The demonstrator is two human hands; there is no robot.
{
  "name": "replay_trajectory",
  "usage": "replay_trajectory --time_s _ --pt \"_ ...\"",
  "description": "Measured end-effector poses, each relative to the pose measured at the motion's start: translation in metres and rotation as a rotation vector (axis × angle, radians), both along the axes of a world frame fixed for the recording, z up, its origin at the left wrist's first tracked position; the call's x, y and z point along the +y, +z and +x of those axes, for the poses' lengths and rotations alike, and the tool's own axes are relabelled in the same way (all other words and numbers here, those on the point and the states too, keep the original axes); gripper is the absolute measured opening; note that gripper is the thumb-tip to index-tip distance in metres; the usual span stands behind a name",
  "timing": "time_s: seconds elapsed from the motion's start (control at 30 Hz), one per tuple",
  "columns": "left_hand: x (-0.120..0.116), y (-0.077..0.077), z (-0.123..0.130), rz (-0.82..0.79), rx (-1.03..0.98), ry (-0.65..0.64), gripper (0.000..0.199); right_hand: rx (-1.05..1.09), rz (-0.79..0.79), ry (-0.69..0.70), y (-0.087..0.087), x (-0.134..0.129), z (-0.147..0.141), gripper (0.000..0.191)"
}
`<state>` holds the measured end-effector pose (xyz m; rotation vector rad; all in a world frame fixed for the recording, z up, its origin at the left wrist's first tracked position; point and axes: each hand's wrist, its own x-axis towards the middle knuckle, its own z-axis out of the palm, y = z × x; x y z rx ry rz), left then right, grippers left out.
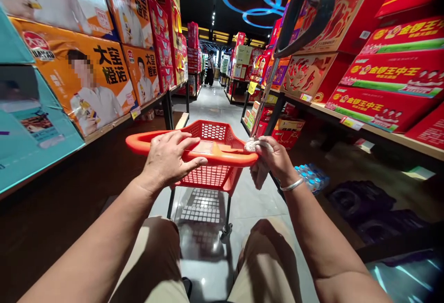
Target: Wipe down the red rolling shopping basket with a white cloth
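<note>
My left hand (pixel 171 152) lies over the orange handle (pixel 227 158) of a shopping cart, fingers stretched out and thumb apart. At the handle's right end, my right hand (pixel 275 157) is closed on a pale cloth (pixel 258 145), part of which hangs below the fingers. The cart's red basket (pixel 208 176) has perforated walls, and little of its inside shows. A metal pole (pixel 268 92) with a dark loop grip (pixel 308 11) rises tilted beside my right hand. Its lower end is hidden near the cloth, so whether my fingers touch it is unclear.
Orange drink cartons (pixel 83 78) and turquoise boxes (pixel 34 127) line the left shelf. Red cartons (pixel 388 74) fill the right shelf, with wrapped bottles (pixel 312 177) below. A tiled aisle (pixel 215 92) runs ahead between displays, where a person (pixel 210 68) stands far off.
</note>
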<state>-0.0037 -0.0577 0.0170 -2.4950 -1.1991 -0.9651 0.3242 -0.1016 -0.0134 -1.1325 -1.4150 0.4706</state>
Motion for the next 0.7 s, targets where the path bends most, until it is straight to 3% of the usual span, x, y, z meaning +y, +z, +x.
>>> replay_trajectory --time_s 0.1,0.27,0.4,0.57,0.63,0.7 --pt "-0.009 0.003 0.01 0.032 -0.017 -0.002 0.057 -0.104 0.123 -0.068 -0.006 0.002 -0.01 0.031" --pt "-0.033 -0.004 0.037 0.048 0.084 -0.214 0.059 -0.013 0.417 -0.253 -0.01 0.015 -0.02 0.021" --pt "-0.034 -0.01 0.039 0.103 0.096 -0.172 0.054 0.202 0.595 -0.272 0.02 0.025 -0.03 0.031" --pt "-0.033 -0.01 0.037 0.118 0.054 -0.168 0.048 -0.072 0.712 -0.304 0.073 0.047 -0.056 0.042" --pt "-0.033 -0.01 0.037 0.111 0.04 -0.169 0.045 -0.139 0.733 -0.29 0.075 0.051 -0.065 0.035" --pt "-0.031 -0.009 0.035 0.109 0.029 -0.164 0.042 -0.175 0.755 -0.277 0.062 0.049 -0.069 0.028"
